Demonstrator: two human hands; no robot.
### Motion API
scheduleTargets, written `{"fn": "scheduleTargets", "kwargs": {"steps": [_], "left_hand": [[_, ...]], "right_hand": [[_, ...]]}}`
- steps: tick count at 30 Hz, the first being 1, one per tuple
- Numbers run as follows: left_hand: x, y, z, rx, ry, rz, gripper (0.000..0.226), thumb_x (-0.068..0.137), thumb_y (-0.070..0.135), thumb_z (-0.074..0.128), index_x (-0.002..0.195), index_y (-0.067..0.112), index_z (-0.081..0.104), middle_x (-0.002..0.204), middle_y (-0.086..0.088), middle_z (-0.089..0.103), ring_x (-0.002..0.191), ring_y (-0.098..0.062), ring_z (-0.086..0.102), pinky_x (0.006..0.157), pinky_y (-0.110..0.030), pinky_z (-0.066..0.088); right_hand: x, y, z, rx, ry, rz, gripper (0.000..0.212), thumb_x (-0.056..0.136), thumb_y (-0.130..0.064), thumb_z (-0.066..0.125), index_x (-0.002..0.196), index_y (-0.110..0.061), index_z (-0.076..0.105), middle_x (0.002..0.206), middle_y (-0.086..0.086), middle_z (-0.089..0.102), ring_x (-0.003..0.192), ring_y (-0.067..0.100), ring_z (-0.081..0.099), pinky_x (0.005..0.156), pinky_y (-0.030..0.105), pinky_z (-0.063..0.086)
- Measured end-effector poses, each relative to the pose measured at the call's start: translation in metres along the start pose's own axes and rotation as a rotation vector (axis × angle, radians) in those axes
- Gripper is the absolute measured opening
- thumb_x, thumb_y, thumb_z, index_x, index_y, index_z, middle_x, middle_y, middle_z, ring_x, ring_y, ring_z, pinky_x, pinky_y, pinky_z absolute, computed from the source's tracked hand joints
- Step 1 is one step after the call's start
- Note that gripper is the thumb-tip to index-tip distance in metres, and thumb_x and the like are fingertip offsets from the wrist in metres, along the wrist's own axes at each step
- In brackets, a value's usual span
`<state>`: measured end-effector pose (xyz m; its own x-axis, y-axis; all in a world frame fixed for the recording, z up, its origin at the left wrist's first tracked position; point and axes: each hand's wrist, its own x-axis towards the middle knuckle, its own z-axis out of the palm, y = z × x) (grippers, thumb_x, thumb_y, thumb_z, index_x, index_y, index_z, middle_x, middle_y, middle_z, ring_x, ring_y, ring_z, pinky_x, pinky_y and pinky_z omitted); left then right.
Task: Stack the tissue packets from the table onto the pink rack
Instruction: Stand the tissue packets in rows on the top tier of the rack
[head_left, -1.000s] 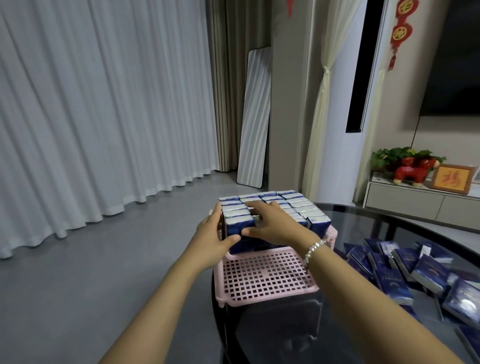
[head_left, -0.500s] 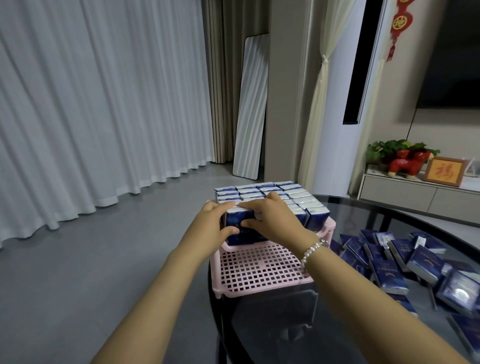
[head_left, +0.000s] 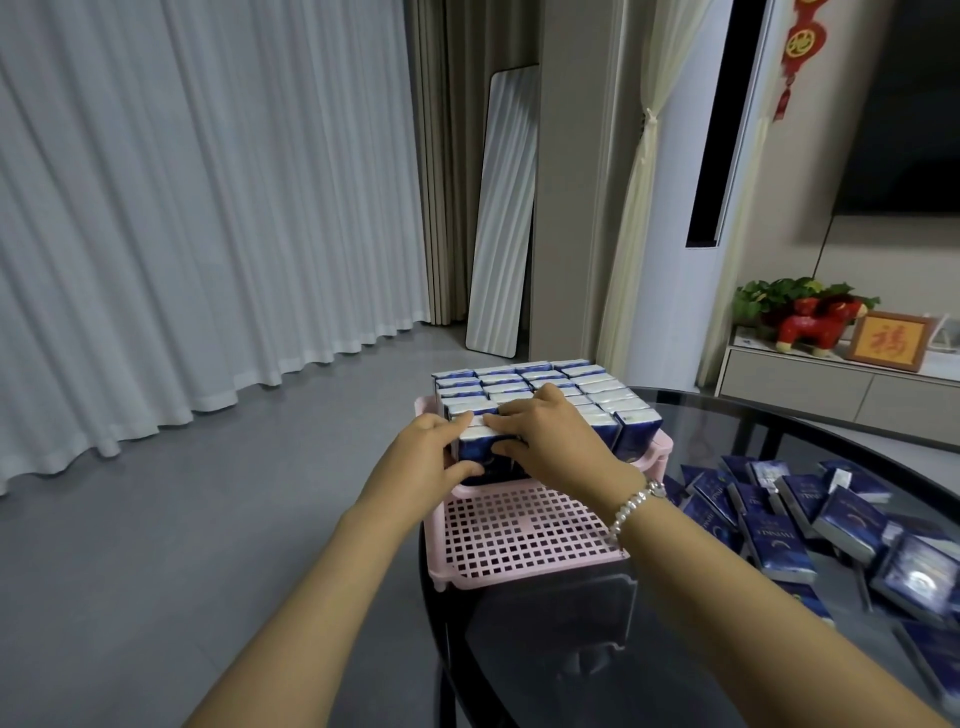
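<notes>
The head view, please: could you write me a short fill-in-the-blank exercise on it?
1. The packets stand in rows on a rack coloured ____.
2. The loose packets lie on a round table topped with dark ____.
3. The beaded bracelet is on the ____ wrist.

Missing words: pink; glass; right
</notes>
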<state>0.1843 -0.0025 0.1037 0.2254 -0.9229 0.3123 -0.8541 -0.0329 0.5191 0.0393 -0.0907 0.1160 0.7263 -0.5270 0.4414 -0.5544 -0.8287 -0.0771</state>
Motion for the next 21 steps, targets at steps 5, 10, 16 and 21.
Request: {"fn": "scheduleTargets", "kwargs": {"steps": [5,10,16,21], "left_hand": [[-0.002,0.002,0.002,-0.012,-0.006,-0.02,0.063,0.09,0.033,0.062,0.147,0.025,0.035,0.134,-0.002,0.044,0.115,-0.015,0.048,0.098,-0.023,0.039],[-0.014,0.013,0.008,-0.03,0.148,0.013,0.061,0.092,0.037,0.058,0.146,0.024,0.035,0.139,0.002,0.033,0.128,-0.01,0.033,0.103,-0.025,0.036],[-0.032,0.043,0.029,-0.07,0.344,0.135,0.04,0.091,0.029,0.06,0.129,0.019,0.057,0.129,0.002,0.045,0.119,-0.007,0.035,0.098,-0.017,0.026],[-0.043,0.077,0.069,-0.179,0.254,0.171,0.032,0.09,0.026,0.061,0.12,0.02,0.063,0.119,0.001,0.053,0.115,-0.018,0.049,0.101,-0.033,0.041]], "right_hand": [[-0.006,-0.003,-0.003,-0.049,0.016,0.007,0.036,0.097,-0.035,0.042,0.131,-0.028,0.053,0.131,-0.003,0.054,0.106,0.021,0.039,0.088,0.03,0.031],[-0.019,-0.005,-0.006,0.089,0.173,0.032,0.036,0.094,-0.031,0.051,0.128,-0.022,0.056,0.123,-0.003,0.061,0.104,0.022,0.045,0.092,0.033,0.034],[-0.064,0.008,-0.015,0.181,0.369,0.128,0.028,0.09,-0.024,0.058,0.118,-0.021,0.063,0.105,-0.005,0.065,0.1,0.016,0.047,0.087,0.026,0.031],[-0.115,0.034,-0.017,0.209,0.388,0.248,0.025,0.091,-0.023,0.057,0.114,-0.021,0.065,0.1,-0.006,0.064,0.094,0.008,0.04,0.088,0.025,0.032]]}}
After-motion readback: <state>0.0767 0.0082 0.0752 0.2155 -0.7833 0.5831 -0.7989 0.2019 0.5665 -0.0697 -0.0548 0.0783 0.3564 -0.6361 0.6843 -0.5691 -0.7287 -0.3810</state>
